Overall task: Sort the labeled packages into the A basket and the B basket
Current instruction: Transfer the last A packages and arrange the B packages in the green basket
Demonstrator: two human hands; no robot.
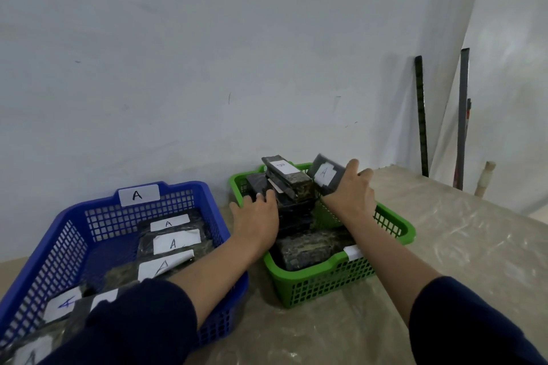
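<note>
A single wide-angle view from a camera worn on the person's head, looking forward and slightly down across a table (444, 246) toward a white wall (207, 53). Both forearms reach in from the bottom edge, close to the lens. The room corner sits far right.

Blue basket (207, 216) tagged A at 8 o'clock, holding A-labelled packages (175, 241). Green basket (394, 227) at 3 o'clock of it, piled with dark packages (308, 249). Right hand (353, 190) gripping a tilted A-labelled package (324, 173). Left hand (258, 216) resting flat on the pile.
</note>
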